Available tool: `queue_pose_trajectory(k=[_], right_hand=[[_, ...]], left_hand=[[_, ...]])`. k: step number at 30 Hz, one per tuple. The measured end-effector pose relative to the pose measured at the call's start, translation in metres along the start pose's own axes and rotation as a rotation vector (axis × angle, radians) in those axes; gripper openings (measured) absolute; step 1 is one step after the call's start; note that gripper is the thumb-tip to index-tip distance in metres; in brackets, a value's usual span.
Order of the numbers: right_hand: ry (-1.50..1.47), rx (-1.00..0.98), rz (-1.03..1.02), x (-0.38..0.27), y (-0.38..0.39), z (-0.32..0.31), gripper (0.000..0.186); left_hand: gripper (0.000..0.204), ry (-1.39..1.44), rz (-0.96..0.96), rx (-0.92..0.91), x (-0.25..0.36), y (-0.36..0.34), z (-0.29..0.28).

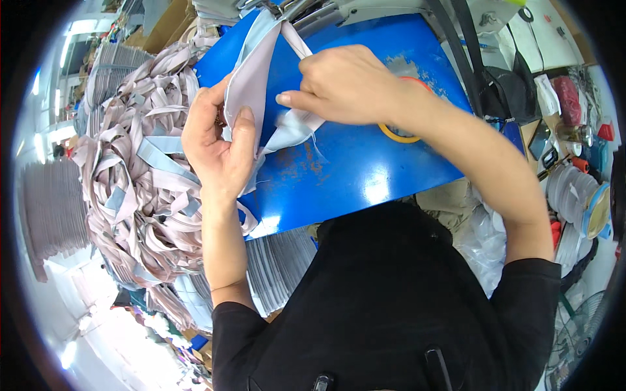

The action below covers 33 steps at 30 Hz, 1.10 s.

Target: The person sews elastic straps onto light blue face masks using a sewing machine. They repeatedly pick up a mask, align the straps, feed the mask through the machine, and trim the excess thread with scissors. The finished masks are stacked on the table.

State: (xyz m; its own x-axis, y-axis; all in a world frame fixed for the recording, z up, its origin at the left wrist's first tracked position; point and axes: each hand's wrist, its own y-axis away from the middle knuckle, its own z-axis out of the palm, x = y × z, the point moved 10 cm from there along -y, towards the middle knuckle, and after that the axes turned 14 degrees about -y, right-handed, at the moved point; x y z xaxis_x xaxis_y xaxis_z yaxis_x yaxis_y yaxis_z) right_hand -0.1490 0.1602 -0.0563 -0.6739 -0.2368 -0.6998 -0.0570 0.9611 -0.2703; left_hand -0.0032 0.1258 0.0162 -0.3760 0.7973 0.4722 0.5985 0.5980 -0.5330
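A fabric strip (pixel 254 85), pale pink on one face and light blue on the other, runs down from the metal parts of a machine (pixel 306 14) at the far edge of the blue tabletop (pixel 345 171). My left hand (pixel 220 143) pinches it between thumb and fingers, and the cloth stands up in a fold there. Closed around another length of the strip is my right hand (pixel 349 85), its thumb pointing left. A loose end with frayed threads hangs below that hand. Its curled fingertips are hidden from view.
A large heap of tangled pink and light-blue strips (pixel 140 176) lies against the table's left side. Stacked fabric pieces (pixel 280 264) sit below the front edge. An orange-yellow ring (pixel 398 137) is partly behind my right forearm. Tools and spools (pixel 574 189) crowd the right.
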Motion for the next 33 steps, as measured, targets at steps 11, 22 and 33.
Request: queue_pose_trajectory(k=[11,22,33], right_hand=[[-0.356,0.621,0.147,0.036,0.03,-0.042,0.043],[-1.25,0.474,0.332,0.049,0.07,0.023,0.021],[-1.477,0.462,0.333,0.072,0.009,0.031,0.026]], left_hand=[[0.051,-0.339,0.354,0.009,0.044,0.0,0.018],[0.052,-0.528,0.572,-0.251,0.062,0.016,0.068],[0.035,-0.532,0.633,-0.244,0.028,-0.035,0.074]])
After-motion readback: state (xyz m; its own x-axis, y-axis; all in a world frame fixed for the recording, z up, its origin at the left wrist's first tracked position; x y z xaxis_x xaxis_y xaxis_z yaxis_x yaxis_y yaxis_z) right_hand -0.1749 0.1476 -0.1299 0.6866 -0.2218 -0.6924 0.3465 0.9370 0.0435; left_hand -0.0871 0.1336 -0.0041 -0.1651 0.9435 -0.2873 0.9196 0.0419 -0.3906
